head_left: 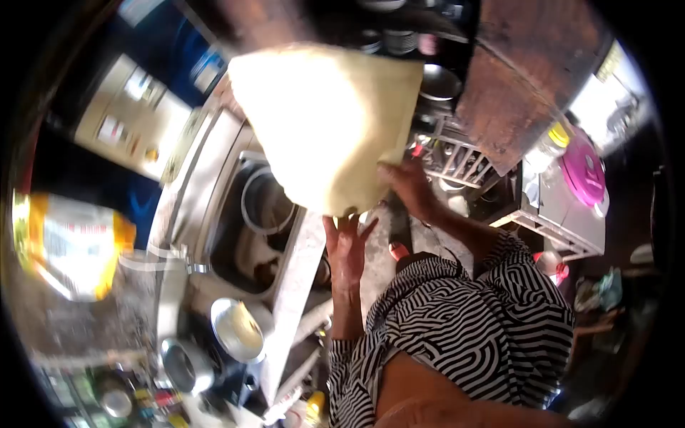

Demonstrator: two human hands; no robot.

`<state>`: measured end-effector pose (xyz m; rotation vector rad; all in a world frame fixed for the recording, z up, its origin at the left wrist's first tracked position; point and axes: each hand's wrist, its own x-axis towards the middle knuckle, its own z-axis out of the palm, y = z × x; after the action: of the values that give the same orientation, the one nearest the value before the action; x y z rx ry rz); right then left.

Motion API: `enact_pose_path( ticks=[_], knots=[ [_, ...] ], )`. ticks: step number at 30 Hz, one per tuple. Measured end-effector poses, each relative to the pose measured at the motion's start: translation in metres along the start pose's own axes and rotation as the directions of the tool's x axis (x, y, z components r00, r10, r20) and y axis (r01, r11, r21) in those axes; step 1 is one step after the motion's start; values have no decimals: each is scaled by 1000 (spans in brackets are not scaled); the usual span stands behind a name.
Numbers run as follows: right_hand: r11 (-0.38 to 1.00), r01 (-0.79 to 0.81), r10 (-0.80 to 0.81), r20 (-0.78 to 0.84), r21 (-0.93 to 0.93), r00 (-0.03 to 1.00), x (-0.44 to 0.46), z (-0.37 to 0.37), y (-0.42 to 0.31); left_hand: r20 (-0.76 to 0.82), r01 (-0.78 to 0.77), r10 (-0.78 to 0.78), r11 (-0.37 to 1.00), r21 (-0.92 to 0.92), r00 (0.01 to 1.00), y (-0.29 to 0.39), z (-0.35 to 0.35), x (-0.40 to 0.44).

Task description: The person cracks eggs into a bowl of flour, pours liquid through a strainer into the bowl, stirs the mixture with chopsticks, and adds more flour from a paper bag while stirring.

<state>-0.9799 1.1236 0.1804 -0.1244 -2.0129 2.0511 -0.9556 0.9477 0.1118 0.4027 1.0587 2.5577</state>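
Observation:
A large flat sheet of pale yellow dough or similar material (328,128) hangs in front of me, its middle washed out by bright light. My left hand (347,246) is at its lower edge, fingers spread, with the fingertips partly hidden at the sheet. My right hand (408,182) grips the lower right edge, thumb over the front and the other fingers partly out of sight. Below and left of the sheet is a metal sink (221,246) with a round metal pot (267,203) in it.
A bowl with pale yellow contents (239,329) and a metal pot (187,365) stand below the sink. At right are a wooden board (524,78), a wire rack (460,160) and a table (571,214) with a pink lid (584,167). A yellow-white bag (78,246) is at left.

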Motion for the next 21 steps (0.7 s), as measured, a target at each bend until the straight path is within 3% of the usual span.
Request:
enact_pose_path(
  ticks=[1, 2, 3, 4, 5, 7, 8, 9, 10, 11, 13, 15, 17, 19, 21],
  knots=[
    [998, -33, 29, 65, 55, 997, -15, 24, 11, -35, -78, 79, 997, 21, 996, 8, 0, -6],
    [993, 24, -41, 152, 116, 988, -31, 50, 15, -139, -76, 64, 993, -86, 988, 11, -8, -14],
    [997, -64, 47, 273, 53, 961, -45, 68, 32, -234, -94, 47, 977, -193, 971, 13, -19, -24],
    [929, 44, -190, 371, 367, 909, -57, 92, 38, -267, -200, 117, 931, -307, 957, 14, -31, -38],
    [944, -201, 64, 453, 260, 889, -71, 107, 32, -307, -284, 193, 916, -285, 932, 29, -28, -49],
    [976, 142, -208, 510, 167, 835, -85, 141, 59, -384, -354, 233, 891, -284, 894, 39, -56, -78],
    [976, 125, -204, 555, 178, 806, -93, 154, 68, -422, -397, 265, 879, -264, 867, 41, -67, -91],
    [906, -95, -198, 609, 414, 768, -103, 165, 73, -444, -424, 281, 867, -264, 851, 42, -75, -105],
    [743, -321, -203, 655, 587, 727, -112, 175, 72, -458, -448, 298, 855, -263, 838, 47, -79, -118],
    [737, -344, -214, 684, 582, 697, -117, 181, 66, -478, -483, 331, 843, -238, 813, 51, -79, -130],
    [966, 9, -216, 787, 258, 579, -120, 190, 47, -495, -519, 362, 824, -225, 790, 58, -90, -150],
    [945, 211, -325, 805, 251, 497, -133, 202, 25, -522, -580, 432, 800, -155, 736, 63, -105, -184],
    [906, 290, -410, 813, 309, 413, -139, 206, 14, -561, -609, 474, 790, -71, 679, 64, -110, -209],
    [918, 265, -382, 838, 295, 390, -149, 208, 3, -628, -618, 476, 786, -11, 616, 66, -109, -235],
    [936, 138, -353, 862, 325, 365, -149, 214, -3, -692, -612, 485, 787, 77, 536, 64, -108, -254]
  ],
)
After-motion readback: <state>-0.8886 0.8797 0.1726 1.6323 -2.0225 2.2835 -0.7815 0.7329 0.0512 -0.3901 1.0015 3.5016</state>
